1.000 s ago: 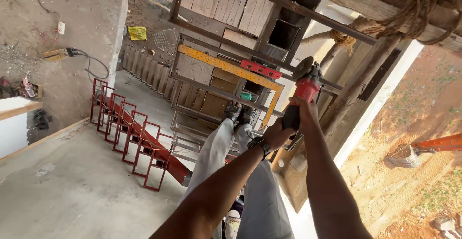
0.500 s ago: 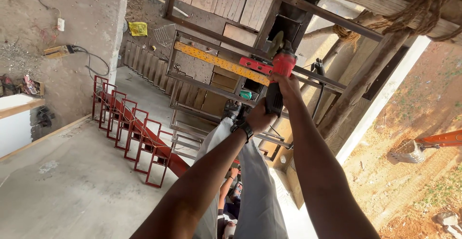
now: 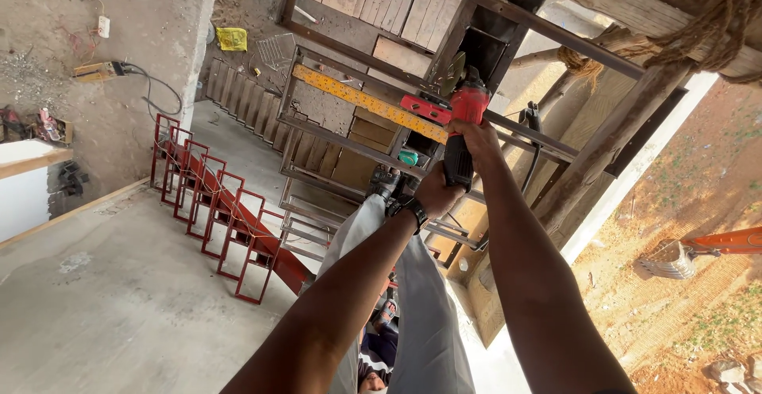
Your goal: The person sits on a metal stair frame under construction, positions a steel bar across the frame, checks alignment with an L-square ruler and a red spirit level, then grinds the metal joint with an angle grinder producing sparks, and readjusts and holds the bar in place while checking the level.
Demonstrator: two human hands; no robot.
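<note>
I hold a red and black angle grinder [image 3: 462,128] with both hands, out in front of me and high above the floor. My left hand [image 3: 436,193], with a dark watch on its wrist, grips the black handle. My right hand [image 3: 475,138] is closed over the red head. The disc end sits against a dark steel frame bar [image 3: 516,128]. A yellow spirit level [image 3: 361,99] and a short red level [image 3: 422,108] lie on the frame just left of the tool. My legs in light grey trousers [image 3: 421,322] hang below.
A red steel stair railing [image 3: 226,215] lies on the concrete floor [image 3: 103,307] below left. Rope [image 3: 714,21] binds timber poles at the upper right. An excavator bucket [image 3: 675,259] rests on the dirt to the right. Another person [image 3: 379,346] is partly visible beneath my legs.
Both hands have carried the grinder up and to the left, from open air onto the steel frame beside the levels. My grip on it is unchanged.
</note>
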